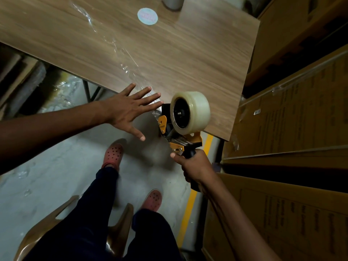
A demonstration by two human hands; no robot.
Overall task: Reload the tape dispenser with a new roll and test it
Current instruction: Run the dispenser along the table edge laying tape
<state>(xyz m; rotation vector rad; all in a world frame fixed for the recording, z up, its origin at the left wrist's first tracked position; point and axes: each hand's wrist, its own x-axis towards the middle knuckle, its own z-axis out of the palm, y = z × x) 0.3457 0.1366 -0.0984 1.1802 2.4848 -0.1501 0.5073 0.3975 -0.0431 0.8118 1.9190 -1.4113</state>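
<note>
A yellow and black tape dispenser (176, 136) carries a full roll of clear tape (195, 112) and sits at the near edge of the wooden table (188, 53). My right hand (192, 166) grips its black handle from below. My left hand (128, 110) is spread flat with fingers apart, its fingertips lying on a strip of clear tape (116, 49) that runs diagonally across the table top from the far left down to the dispenser.
A round pale sticker (147, 16) and a grey cylinder (172, 2) sit at the table's far side. Stacked cardboard boxes (293, 119) line the right. A brown plastic chair (62, 219) is under me, and a yellow floor line (190, 204) runs beside my feet.
</note>
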